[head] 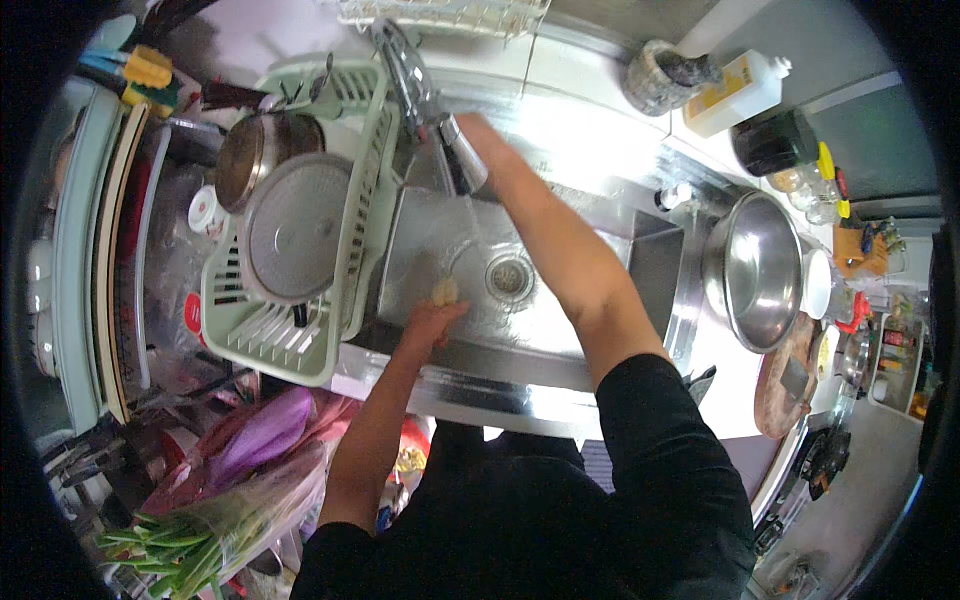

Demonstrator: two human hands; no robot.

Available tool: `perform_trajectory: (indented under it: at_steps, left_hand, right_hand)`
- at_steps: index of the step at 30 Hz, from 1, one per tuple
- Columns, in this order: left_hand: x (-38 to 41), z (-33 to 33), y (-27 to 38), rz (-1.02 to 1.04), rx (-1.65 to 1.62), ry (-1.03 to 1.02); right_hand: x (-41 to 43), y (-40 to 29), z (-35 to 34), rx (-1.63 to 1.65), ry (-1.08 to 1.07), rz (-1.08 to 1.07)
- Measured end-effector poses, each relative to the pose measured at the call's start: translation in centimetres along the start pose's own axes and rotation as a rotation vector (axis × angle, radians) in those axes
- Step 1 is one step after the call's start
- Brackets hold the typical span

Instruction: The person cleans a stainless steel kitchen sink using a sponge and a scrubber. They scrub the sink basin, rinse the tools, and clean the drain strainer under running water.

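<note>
My left hand is low over the left part of a stainless steel sink. It holds a small pale yellowish piece of food, perhaps peeled ginger or garlic; the exact kind is unclear. Behind the sink, my right hand is at the chrome faucet, its fingers hidden by the metal. A thin stream of water runs from the spout into the basin, right of the held piece. The round drain strainer lies to the right of my left hand.
A pale green dish rack with a grey round lid and a pot borders the sink's left. To the right stand a steel bowl and a round wooden board carrying a cleaver blade. Bagged green vegetables lie lower left.
</note>
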State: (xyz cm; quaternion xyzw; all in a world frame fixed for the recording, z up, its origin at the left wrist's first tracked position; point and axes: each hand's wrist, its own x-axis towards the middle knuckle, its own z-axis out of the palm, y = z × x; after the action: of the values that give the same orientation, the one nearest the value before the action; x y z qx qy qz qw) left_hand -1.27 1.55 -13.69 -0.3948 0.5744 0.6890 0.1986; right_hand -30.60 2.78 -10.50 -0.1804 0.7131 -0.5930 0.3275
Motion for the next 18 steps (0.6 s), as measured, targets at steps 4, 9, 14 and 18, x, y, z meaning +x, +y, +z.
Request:
perform_trajectory:
  at_steps: [4, 9, 14, 18]
  left_hand:
    - [-0.5, -0.7, 0.2, 0.068, -0.122, -0.014]
    - [0.2, -2.2, 0.4, -0.052, -0.106, -0.183]
    - [-2.1, 0.8, 3.7, -0.086, 0.090, -0.377]
    - [-2.3, 2.0, 3.8, -0.125, 0.369, -0.489]
  right_hand:
    - [-3.6, -1.5, 0.3, 0.232, 0.032, -0.078]
    - [-16.9, 3.9, -0.3, -0.286, -0.033, -0.476]
    - [-26.6, 5.6, 3.6, -0.811, -0.109, -0.583]
    - [-27.4, 7.6, 4.1, -0.870, -0.098, -0.413]
